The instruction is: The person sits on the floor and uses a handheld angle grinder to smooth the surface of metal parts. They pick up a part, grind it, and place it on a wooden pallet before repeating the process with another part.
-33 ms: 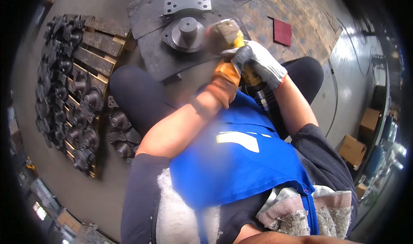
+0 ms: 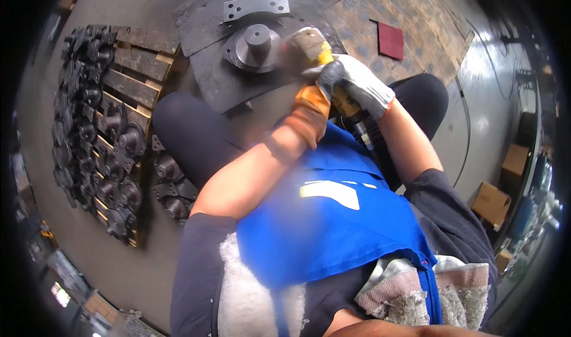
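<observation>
My left hand (image 2: 321,93), in an orange glove with dark fingers, is closed around the front of a yellow angle grinder (image 2: 346,103). Behind it, my right hand (image 2: 366,86), in a white knit glove, wraps the grinder's body. The grinder's head (image 2: 312,44) is blurred and sits against or just beside the right edge of a round metal flange (image 2: 253,54) with a central stub; exact contact cannot be made out. That flange lies on a dark worktop (image 2: 208,69). Just beyond it is a flat grey plate with holes (image 2: 256,7).
On the left, a wooden pallet (image 2: 137,60) carries many dark flanged castings (image 2: 77,117), with several more (image 2: 172,206) by my left leg. A dark red square pad (image 2: 390,41) lies on the brown board (image 2: 428,16) at right. Cardboard boxes (image 2: 491,203) stand far right.
The whole view has shifted very slightly. Both hands keep their hold on the angle grinder, and the flange stays where it was.
</observation>
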### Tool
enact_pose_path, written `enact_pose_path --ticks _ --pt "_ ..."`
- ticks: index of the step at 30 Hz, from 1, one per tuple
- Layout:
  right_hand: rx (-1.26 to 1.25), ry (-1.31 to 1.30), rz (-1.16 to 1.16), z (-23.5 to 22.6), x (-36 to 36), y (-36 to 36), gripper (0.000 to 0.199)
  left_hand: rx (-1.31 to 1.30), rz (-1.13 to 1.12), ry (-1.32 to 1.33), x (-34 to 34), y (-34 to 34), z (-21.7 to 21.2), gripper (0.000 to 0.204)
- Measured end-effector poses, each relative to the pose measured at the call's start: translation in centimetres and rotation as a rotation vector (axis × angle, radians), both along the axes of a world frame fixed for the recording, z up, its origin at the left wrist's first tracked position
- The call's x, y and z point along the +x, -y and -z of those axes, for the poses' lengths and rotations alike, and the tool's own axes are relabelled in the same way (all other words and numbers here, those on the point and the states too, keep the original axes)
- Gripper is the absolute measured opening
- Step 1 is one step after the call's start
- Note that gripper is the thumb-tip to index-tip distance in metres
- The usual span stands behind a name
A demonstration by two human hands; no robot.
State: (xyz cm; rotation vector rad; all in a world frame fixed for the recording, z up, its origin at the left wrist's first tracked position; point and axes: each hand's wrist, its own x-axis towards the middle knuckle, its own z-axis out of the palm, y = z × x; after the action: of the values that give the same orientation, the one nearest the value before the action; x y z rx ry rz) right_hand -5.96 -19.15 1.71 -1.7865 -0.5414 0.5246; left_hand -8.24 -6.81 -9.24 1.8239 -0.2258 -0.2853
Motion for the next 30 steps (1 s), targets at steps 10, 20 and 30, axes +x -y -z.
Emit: enact_pose_path --ticks 10,20,30 --pt "-0.471 0.352 -0.058 5.9 2.9 -0.1 0.044 -0.494 0.067 0.046 1.1 -2.3 2.3 0.036" --pt "0.402 -0.194 0.189 3.9 1.3 0.7 0.037 -0.352 0.126 -0.046 1.0 -2.4 -1.0 0.048" --pt "-0.265 -0.009 0.123 4.5 3.6 -0.2 0.03 -0.796 -0.04 -0.665 3.5 -2.2 0.4 0.061"
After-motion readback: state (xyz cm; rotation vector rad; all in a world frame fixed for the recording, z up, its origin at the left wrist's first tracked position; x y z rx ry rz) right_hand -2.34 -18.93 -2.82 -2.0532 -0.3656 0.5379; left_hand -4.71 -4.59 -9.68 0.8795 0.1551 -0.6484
